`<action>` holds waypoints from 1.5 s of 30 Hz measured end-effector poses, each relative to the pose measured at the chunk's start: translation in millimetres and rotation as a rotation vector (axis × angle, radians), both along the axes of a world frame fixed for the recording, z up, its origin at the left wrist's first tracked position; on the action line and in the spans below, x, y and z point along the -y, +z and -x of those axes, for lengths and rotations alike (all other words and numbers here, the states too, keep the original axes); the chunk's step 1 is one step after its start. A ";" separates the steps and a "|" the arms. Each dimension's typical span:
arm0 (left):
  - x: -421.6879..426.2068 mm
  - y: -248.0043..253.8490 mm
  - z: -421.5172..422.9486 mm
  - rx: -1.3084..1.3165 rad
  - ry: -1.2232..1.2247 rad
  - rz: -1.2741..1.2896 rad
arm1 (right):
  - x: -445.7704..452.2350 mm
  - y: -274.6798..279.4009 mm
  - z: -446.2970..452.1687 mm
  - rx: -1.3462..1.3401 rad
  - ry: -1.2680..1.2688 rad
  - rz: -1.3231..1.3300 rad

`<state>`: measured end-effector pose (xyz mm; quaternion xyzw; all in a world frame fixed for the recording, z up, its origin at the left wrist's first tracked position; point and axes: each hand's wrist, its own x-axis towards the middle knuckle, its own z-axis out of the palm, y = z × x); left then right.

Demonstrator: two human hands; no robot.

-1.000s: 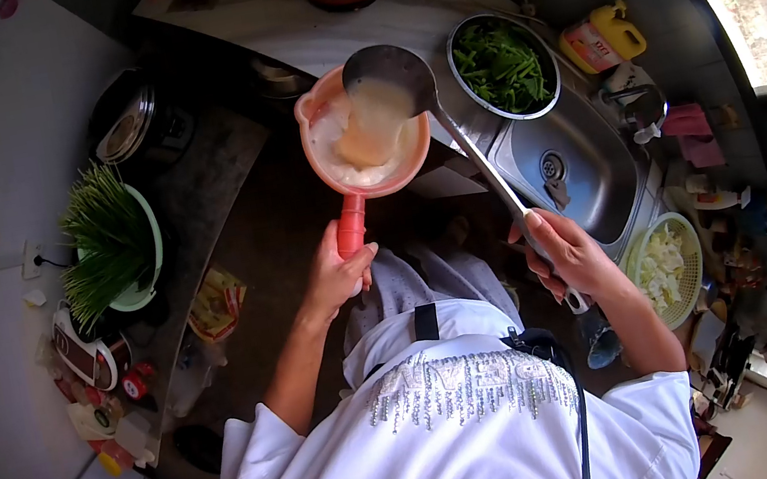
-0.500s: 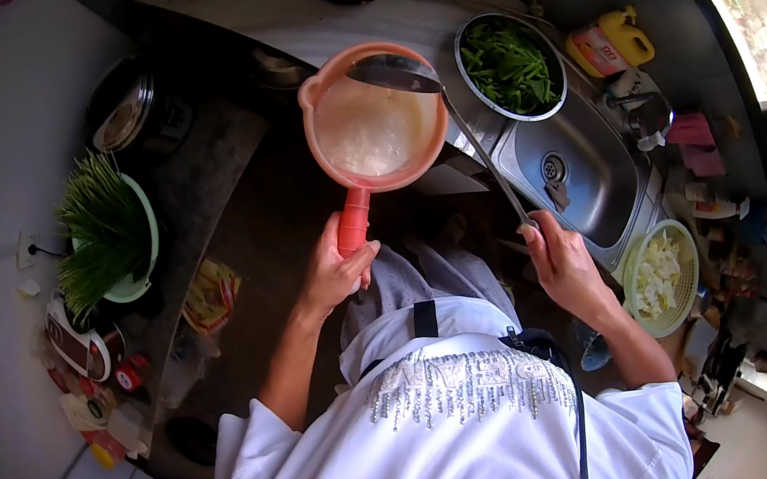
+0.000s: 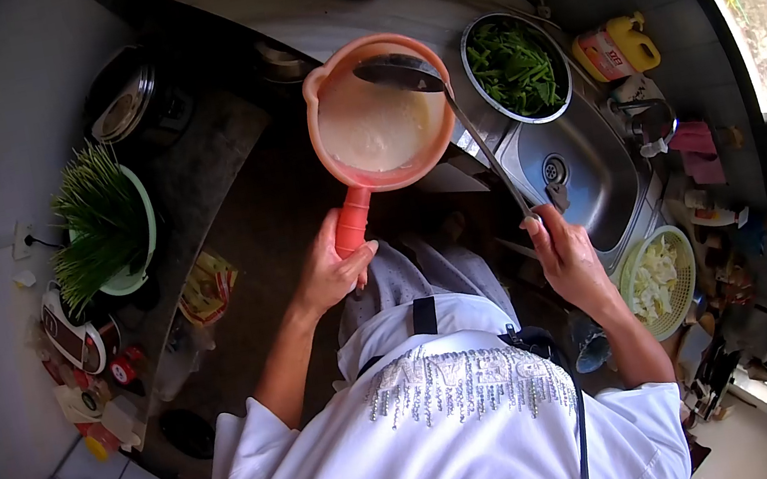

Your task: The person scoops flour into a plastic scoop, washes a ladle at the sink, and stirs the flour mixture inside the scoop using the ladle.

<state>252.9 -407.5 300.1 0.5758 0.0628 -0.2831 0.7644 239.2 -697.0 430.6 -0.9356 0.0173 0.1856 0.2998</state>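
My left hand (image 3: 333, 264) is closed around the red handle of a pink plastic dipper (image 3: 319, 139). The dipper has a small pouring lip and holds cloudy, whitish liquid. In my right hand (image 3: 564, 255) is the long thin handle of a metal ladle (image 3: 489, 153). The ladle's dark oval head lies over the far side of the dipper, partly above the liquid. I cannot tell how much of the head is under the surface. Both hands are in front of my waist, apart from each other.
A bowl of cut green vegetables (image 3: 514, 67) stands beside a metal sink (image 3: 585, 170). A colander of pale chopped cabbage (image 3: 660, 283) sits near the sink's close end. Yellow jug (image 3: 617, 48) behind. Leafy greens (image 3: 102, 226) fill a bowl on the left counter, near a rice cooker (image 3: 74, 330).
The dipper and the ladle have shifted slightly to the right in view, along with the surroundings. Both hands keep their holds.
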 end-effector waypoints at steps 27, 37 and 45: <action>-1.5 -5.8 1.2 -0.094 -0.006 0.005 | 7.6 23.8 -5.2 -0.723 -0.369 -0.767; 4.1 -9.4 4.5 -0.115 0.004 0.013 | -0.3 -31.0 6.0 -0.077 0.015 -0.048; 18.7 -16.0 8.5 -0.035 0.043 -0.256 | -4.4 -57.1 11.6 -0.014 0.080 -0.045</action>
